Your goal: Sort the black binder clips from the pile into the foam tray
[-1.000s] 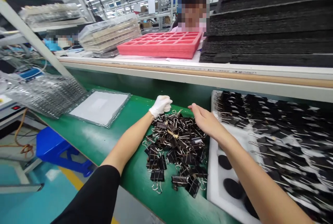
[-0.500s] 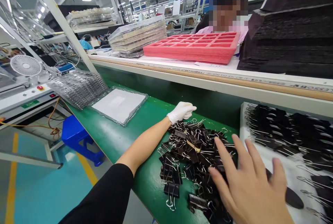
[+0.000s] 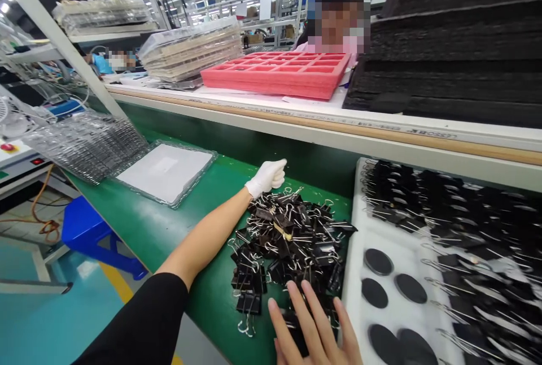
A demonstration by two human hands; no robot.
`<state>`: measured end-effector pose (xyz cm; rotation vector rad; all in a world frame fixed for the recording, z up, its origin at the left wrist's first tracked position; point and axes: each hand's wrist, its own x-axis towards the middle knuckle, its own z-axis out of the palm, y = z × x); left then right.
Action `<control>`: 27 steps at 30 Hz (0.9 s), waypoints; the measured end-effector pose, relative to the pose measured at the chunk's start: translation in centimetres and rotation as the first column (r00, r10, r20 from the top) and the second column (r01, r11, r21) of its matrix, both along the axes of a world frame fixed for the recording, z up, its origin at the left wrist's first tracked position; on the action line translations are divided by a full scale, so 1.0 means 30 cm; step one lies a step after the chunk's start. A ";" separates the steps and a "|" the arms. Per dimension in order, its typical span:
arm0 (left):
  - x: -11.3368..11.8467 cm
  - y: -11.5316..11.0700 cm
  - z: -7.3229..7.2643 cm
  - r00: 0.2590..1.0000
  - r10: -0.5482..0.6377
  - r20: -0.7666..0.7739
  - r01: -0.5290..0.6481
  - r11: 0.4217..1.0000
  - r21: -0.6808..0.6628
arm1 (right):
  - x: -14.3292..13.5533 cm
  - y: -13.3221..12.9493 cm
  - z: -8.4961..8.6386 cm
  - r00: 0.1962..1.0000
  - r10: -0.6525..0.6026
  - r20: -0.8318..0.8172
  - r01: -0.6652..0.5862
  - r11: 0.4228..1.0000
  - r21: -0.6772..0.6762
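A large pile of black binder clips (image 3: pixel 292 229) with silver wire handles lies on the green tabletop (image 3: pixel 220 201). My left hand (image 3: pixel 269 177), in a white glove, rests at the pile's far left edge with its fingers curled; whether anything is inside them is hidden. Bare and spread, my right hand (image 3: pixel 315 325) is over the near end of the pile, holding nothing. To the right is a white tray (image 3: pixel 351 274) with round black discs (image 3: pixel 379 261) and rows of black binder clips (image 3: pixel 478 201).
Beyond the table, a shelf bears a red foam tray (image 3: pixel 275 78), stacked plastic trays (image 3: pixel 190 51) and black foam sheets (image 3: pixel 449 65). A person (image 3: pixel 334 43) is behind it. Clear trays (image 3: pixel 88 142) and a white sheet (image 3: pixel 167 170) lie left; a blue stool (image 3: pixel 91 235) stands below.
The view has shifted right, showing more of the white tray and its discs. My right hand has moved toward me and left, to the near end of the pile. My left hand stays by the pile.
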<state>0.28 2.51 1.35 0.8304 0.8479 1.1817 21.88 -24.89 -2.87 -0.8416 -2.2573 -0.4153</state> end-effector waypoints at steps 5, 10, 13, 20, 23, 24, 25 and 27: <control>0.002 -0.002 0.017 0.999 -0.001 0.039 0.003 0.998 -0.061 | -0.008 -0.002 0.009 0.996 0.031 -0.082 -0.034 0.999 -0.040; 0.000 0.007 0.033 1.000 0.009 0.018 -0.008 0.996 -0.092 | -0.011 0.008 0.019 0.989 0.020 -0.145 -0.024 0.999 -0.026; 0.000 0.011 0.042 1.000 0.010 -0.004 -0.010 0.994 -0.111 | -0.008 0.011 0.020 0.988 -0.005 -0.157 0.000 1.000 -0.028; 0.010 0.003 0.063 0.998 -0.017 -0.057 0.011 0.995 -0.098 | 0.013 0.009 0.032 0.999 0.003 -0.054 -0.006 0.999 -0.043; 0.015 0.000 0.066 0.998 -0.014 -0.068 0.009 0.997 -0.076 | 0.015 0.005 0.035 0.999 -0.006 -0.054 0.003 0.999 -0.045; 0.016 -0.001 0.066 0.998 -0.014 -0.067 0.009 0.997 -0.072 | 0.014 0.004 0.035 0.999 -0.009 -0.052 0.007 0.999 -0.040; 0.016 -0.001 0.065 0.998 -0.014 -0.064 0.010 0.998 -0.069 | 0.013 0.003 0.035 0.999 -0.014 -0.048 0.012 0.999 -0.035; 0.015 -0.001 0.063 0.998 -0.014 -0.055 0.010 0.998 -0.070 | 0.012 0.002 0.035 0.999 -0.025 -0.038 0.024 0.999 -0.027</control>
